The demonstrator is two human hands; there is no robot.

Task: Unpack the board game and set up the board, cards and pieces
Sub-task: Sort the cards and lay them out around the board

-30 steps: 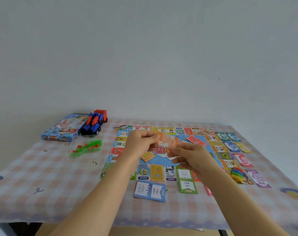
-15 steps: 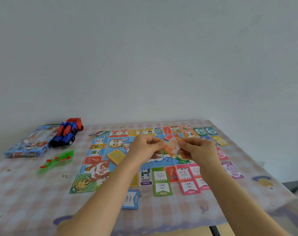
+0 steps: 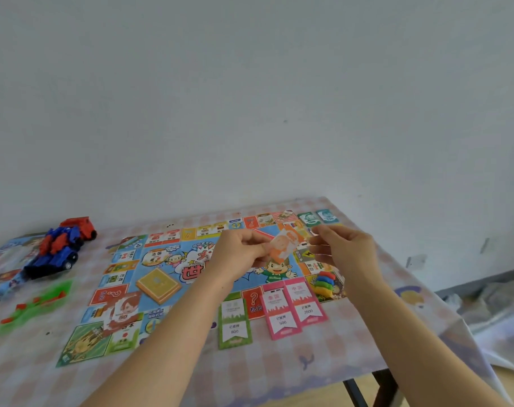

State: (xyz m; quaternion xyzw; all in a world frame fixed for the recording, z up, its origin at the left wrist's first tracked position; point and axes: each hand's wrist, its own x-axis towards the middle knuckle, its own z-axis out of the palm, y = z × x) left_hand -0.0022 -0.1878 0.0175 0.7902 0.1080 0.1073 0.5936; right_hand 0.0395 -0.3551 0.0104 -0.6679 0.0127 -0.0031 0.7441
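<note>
Above the far right part of the board (image 3: 161, 257), an orange paper note (image 3: 283, 245) is pinched in the fingers of the left hand (image 3: 244, 249). The right hand (image 3: 348, 251) is just beside it, fingers curled; I cannot tell whether they grip anything. Board and cards (image 3: 293, 311) lie flat on a bench (image 3: 338, 356) under a pale checked cloth, by a bare white wall (image 3: 249, 98). Crumpled sheeting (image 3: 496, 312) lies on the floor at right.

Both my bare arms reach forward, hands raised side by side.
My left hand (image 3: 241, 249) pinches an orange note (image 3: 283, 245); my right hand (image 3: 345, 249) curls just right of it, grip unclear.
</note>
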